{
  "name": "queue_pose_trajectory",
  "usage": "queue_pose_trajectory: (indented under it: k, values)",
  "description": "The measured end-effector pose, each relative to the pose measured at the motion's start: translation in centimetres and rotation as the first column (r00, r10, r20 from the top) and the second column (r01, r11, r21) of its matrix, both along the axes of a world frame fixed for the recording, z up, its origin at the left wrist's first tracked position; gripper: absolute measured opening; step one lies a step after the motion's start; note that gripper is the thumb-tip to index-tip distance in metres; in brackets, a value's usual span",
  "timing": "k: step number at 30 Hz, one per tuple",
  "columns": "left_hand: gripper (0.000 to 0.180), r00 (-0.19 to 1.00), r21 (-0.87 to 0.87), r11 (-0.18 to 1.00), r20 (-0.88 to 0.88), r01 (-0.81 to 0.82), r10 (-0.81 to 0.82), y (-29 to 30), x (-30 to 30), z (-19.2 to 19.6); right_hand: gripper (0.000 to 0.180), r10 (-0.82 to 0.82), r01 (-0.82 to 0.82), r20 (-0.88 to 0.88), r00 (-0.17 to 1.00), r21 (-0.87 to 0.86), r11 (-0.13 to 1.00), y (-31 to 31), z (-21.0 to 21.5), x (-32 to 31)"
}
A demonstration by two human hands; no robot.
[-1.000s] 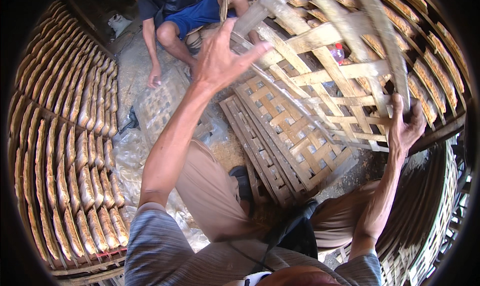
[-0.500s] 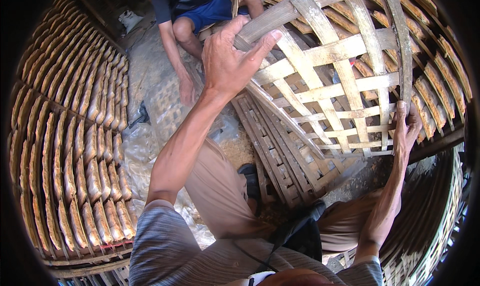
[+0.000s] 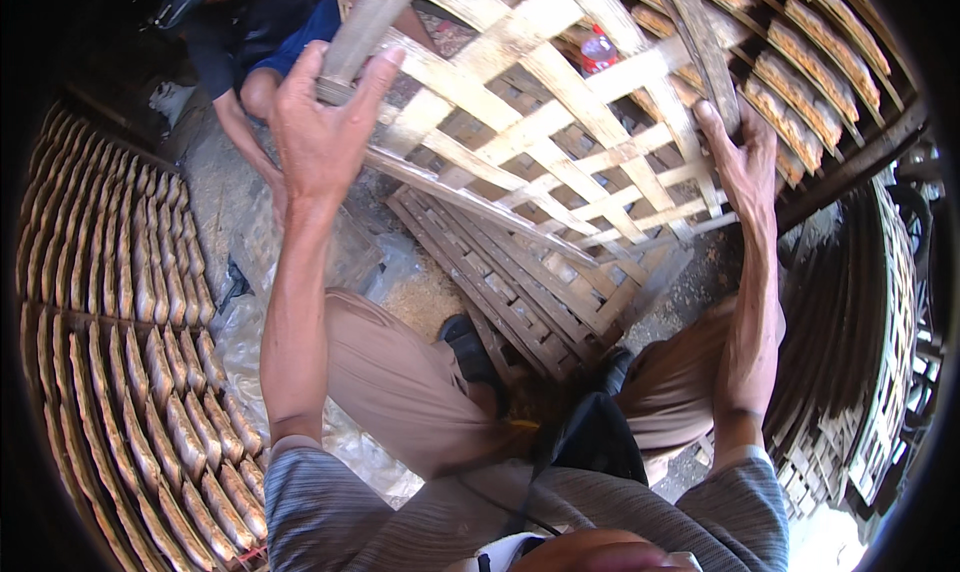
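A large woven bamboo tray [image 3: 545, 62] with a wooden rim is held up in front of me, tilted, its open lattice showing. My left hand [image 3: 325, 132] is closed around the left end of its rim, thumb on the near face. On the opposite side my right hand [image 3: 740, 157] grips the right rim, its thumb against the wooden strip and its fingers partly hidden. Below the raised tray, several similar bamboo trays [image 3: 480, 262] lie stacked on the floor at an angle between my feet and the other person.
Racked trays with thick whitish-brown slabs [image 3: 150, 272] fill the left, and more slabs [image 3: 790, 112] stand at the upper right. Empty woven trays [image 3: 860, 372] are piled at right. Another person [image 3: 260, 22] sits at the far left. A red-labelled bottle [image 3: 598, 52] shows through the lattice.
My view has swung to the right, so the surroundings sit further left. The tray stays in both hands and has tilted more, its left end now further from my right side.
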State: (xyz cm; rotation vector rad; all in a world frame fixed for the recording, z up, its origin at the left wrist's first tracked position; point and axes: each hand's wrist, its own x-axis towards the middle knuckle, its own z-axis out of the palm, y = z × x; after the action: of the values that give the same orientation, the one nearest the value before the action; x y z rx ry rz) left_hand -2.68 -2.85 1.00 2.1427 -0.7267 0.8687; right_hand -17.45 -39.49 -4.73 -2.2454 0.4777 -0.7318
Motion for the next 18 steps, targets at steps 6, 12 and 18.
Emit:
queue_pose_trajectory:
  k: [6,12,18]
  values:
    - [0.031,0.999,-0.038,0.999,-0.042,0.032,-0.034,0.0,0.1,0.1,0.063,0.065,-0.060,0.058,0.996,-0.081,0.995,-0.4,-0.7,0.1]
    - [0.036,0.996,-0.034,0.999,-0.081,-0.029,0.026,0.5,0.7,0.0,0.107,0.149,-0.079,0.168,0.974,-0.364,0.928,1.9,-1.0,0.6]
    - [0.035,0.989,-0.131,0.991,-0.143,0.005,-0.024,0.1,0.2,-0.1,0.118,0.168,-0.038,0.213,0.963,-0.506,0.862,2.2,-1.6,1.5]
